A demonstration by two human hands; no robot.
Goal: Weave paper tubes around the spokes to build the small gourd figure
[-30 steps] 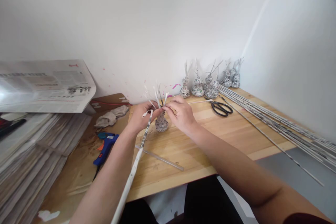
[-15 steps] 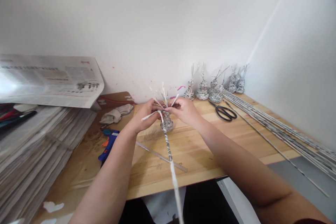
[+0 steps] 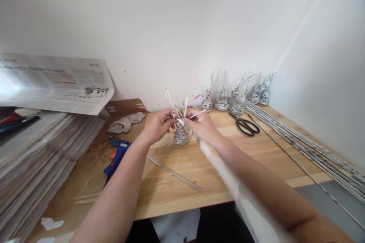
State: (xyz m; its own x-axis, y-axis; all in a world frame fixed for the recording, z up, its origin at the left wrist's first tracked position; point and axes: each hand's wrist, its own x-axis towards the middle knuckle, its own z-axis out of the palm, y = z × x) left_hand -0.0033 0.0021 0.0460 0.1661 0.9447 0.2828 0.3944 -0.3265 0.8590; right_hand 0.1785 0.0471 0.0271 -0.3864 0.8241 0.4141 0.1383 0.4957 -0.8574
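Observation:
A small gourd-shaped piece woven from rolled newspaper stands on the wooden table, its upper part between my hands. White paper ends stick up and outward from its top. My left hand pinches the rim from the left, thumb and fingers together. From the right, my right hand is closed at the same rim beside a long rolled paper strand. That strand runs from the rim over my right forearm toward me, blurred by motion. The fingertips partly hide the neck of the piece.
Several finished-looking woven gourds stand along the wall. Black scissors and long paper rods lie at right. A clear glue stick, a blue glue gun, a glove and stacked newspapers are nearer left.
The long strand has swung from the middle to the right, over my right forearm. The upright paper ends have shifted, and my left fingers have moved around the rim.

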